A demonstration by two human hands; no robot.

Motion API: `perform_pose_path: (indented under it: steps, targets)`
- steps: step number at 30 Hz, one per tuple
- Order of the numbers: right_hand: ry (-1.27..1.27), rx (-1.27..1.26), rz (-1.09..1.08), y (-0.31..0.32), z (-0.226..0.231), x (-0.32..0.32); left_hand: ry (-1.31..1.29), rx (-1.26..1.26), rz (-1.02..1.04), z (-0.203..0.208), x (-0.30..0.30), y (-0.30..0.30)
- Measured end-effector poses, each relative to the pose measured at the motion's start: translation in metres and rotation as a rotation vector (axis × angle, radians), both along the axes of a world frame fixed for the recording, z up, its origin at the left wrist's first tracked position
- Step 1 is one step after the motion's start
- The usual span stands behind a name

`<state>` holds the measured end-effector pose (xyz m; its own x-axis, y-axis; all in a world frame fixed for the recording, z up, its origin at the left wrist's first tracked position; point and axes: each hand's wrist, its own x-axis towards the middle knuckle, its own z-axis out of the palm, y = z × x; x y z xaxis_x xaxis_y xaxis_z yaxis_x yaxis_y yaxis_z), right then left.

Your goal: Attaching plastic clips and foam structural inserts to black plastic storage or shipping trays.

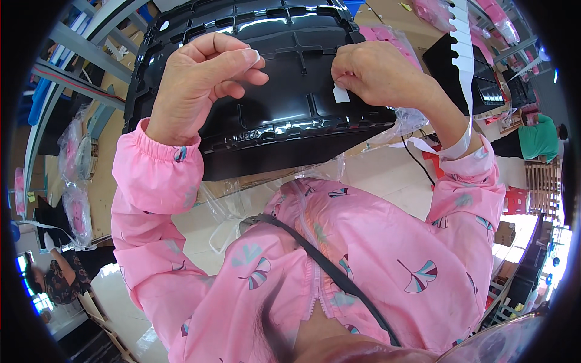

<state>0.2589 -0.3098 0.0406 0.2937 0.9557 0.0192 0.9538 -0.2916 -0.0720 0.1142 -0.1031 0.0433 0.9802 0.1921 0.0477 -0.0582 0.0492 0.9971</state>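
Observation:
In front of me lies a stack of glossy black molded plastic trays (266, 100) with raised ribs and notched edges. My left hand (203, 81) is held above its left part, thumb and forefinger pinched on a small white sticker (256, 59). Over the right part, my right hand (381, 72) is closed, its fingertips at a white square sticker (341, 94) against the black plastic; whether it is stuck down I cannot tell. Another small white sticker (164, 25) sits near the far left corner. A white strip with a notched edge (463, 60) runs down to my right wrist.
Cardboard (242, 180) shows under the trays' near edge. Grey metal framing (91, 54) stands at the left, with bagged pink items (77, 206) beside it. More black trays (487, 85) lie at the right. One person in green (538, 139) is far right, another in dark clothes (63, 272) far left.

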Motion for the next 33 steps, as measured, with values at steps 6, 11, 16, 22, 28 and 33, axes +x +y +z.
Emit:
perform_pose_path:
  steps: [6,11,16,22,28,33]
  targets:
    - [0.004,0.178,0.068,-0.005,-0.009,-0.001,0.042,0.003,-0.005,-0.004,0.0,-0.001]
    - [-0.043,0.083,0.049,-0.002,-0.007,-0.003,0.042,0.021,-0.022,-0.005,0.0,-0.002]
    - [-0.027,0.128,0.027,-0.004,-0.005,-0.005,0.049,0.028,-0.018,-0.004,-0.001,-0.003]
    - [0.033,0.215,0.056,-0.008,-0.012,-0.001,0.043,0.016,-0.026,-0.007,-0.001,-0.003]
    - [-0.053,0.13,0.038,-0.004,-0.01,-0.006,0.037,0.02,-0.015,-0.006,-0.003,-0.004]
    - [-0.085,0.072,0.006,-0.004,-0.006,-0.012,0.037,0.024,-0.012,-0.007,-0.005,-0.004]
